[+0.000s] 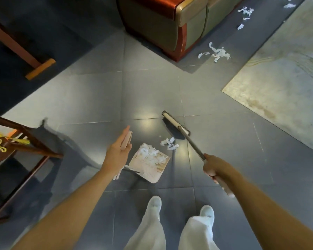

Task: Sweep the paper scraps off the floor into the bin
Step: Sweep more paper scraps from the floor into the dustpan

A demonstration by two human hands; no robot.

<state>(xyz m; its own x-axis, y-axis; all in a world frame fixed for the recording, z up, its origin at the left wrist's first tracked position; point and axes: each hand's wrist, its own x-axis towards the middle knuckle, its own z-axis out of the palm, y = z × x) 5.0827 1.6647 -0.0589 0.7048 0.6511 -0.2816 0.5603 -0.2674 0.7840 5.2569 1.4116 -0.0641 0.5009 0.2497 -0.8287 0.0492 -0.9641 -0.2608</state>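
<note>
White paper scraps (170,143) lie in a small loose cluster on the grey tiled floor (98,96), just beside the bristles of the broom (175,126) and near the mouth of the pink dustpan (153,173). The dustpan sits flat on the tiles and already carries a heap of torn paper. More scraps are scattered well apart from here, along the foot of the sofa (170,24) and beside the pale rug (278,69). No bin is in view.

The right hand (215,168) is wrapped round the broom's shaft near its upper end, with the fingers curled tight about it. The left hand (117,152) is spread, and its fingers lie straight along the top of the dustpan's upright handle (126,139), touching it rather than clasping it. Whether the thumb hooks behind the handle cannot be told.

Torn paper of this kind is likely very light and soft, with no stiffness to speak of. It should drift or skip at a brisk stroke and may slide under the dustpan's lip, so short, low pulls with the bristles kept on the tile would suit it. The dustpan looks like thin plastic and will probably skate backward when pushed against. A firmer hold on the top of its handle, pressing down a little, would keep the lip on the floor. The load should be carried level, since the heap could spill easily.
</note>
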